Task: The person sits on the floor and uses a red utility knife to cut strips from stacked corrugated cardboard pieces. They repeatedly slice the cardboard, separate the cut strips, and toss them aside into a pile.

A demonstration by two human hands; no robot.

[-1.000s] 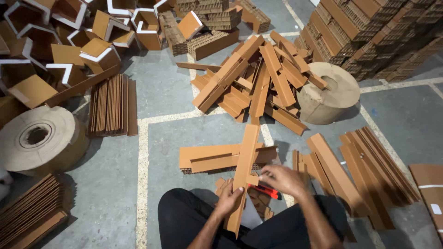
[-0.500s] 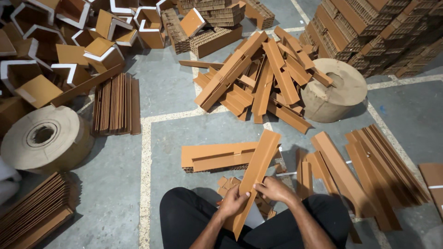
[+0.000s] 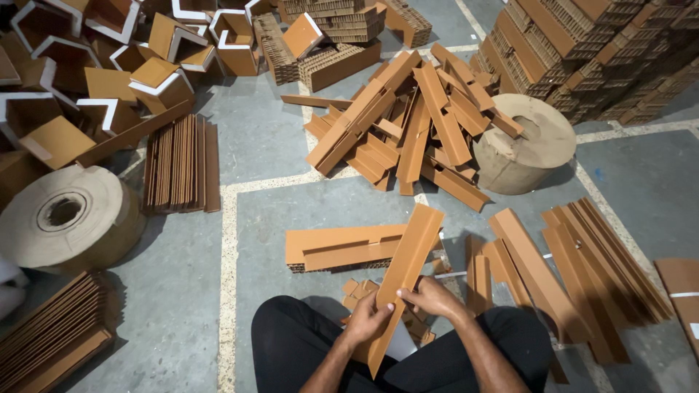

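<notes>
Long brown cardboard angle strip (image 3: 405, 273) lies slanted over the seated person's lap, its far end reaching the flat stack of brown cardboard strips (image 3: 342, 247) on the grey concrete floor (image 3: 269, 211). Left hand (image 3: 366, 320) and right hand (image 3: 435, 297) are both clamped on its lower part, close together. Beyond that stack a loose heap of cut brown strips (image 3: 408, 124) awaits handling; right of it, sorted strips (image 3: 597, 255) lie fanned out, suggesting partial progress.

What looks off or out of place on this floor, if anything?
Mostly the heap of cardboard strips ahead: they lie crisscrossed at all angles, while the strips at right and the ribbed stack at left lie parallel. The long strip held by the left hand and right hand looks intact. No damage stands out.
</notes>
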